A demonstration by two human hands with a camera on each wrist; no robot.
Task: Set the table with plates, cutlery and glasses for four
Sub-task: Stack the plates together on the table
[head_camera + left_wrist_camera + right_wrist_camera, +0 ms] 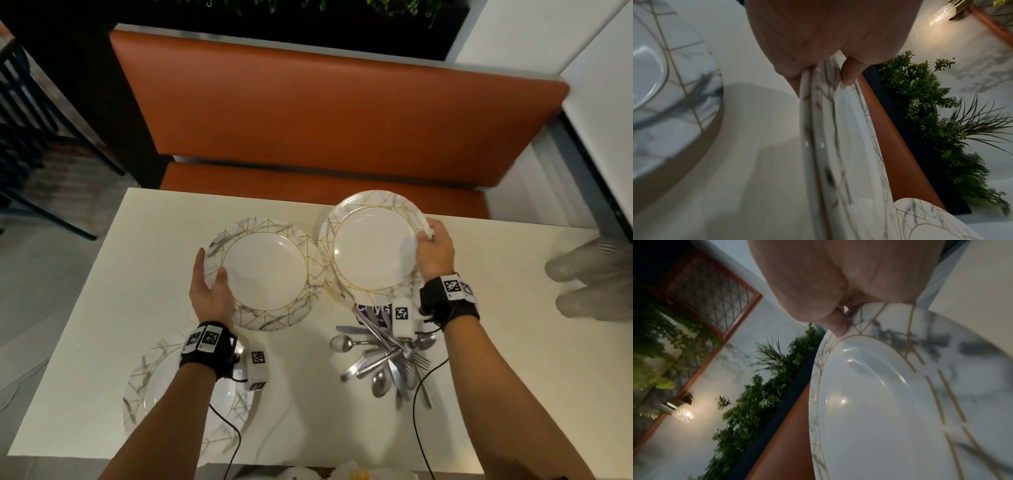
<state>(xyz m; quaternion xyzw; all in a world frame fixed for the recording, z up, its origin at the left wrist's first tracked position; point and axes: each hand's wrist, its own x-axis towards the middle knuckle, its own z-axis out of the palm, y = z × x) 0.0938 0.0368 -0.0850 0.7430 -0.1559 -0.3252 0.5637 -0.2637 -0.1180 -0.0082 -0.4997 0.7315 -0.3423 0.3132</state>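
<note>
Three white plates with grey marbling and gold lines are in the head view. My left hand (212, 274) grips the left rim of the middle plate (267, 274), thumb on top and fingers underneath; the left wrist view shows this plate (838, 146) edge-on above the table. My right hand (431, 236) pinches the right rim of a second plate (370, 246), tilted and raised near the far edge; it is the plate (869, 402) in the right wrist view. The third plate (154, 394) lies flat under my left forearm. A pile of cutlery (387, 359) lies below my right wrist.
The cream table (154, 240) ends at an orange bench (308, 113) on the far side. Blurred clear glasses (592, 274) stand at the right edge. A purple printed card (376, 313) lies under the cutlery. Wrist-camera cables trail to the near edge.
</note>
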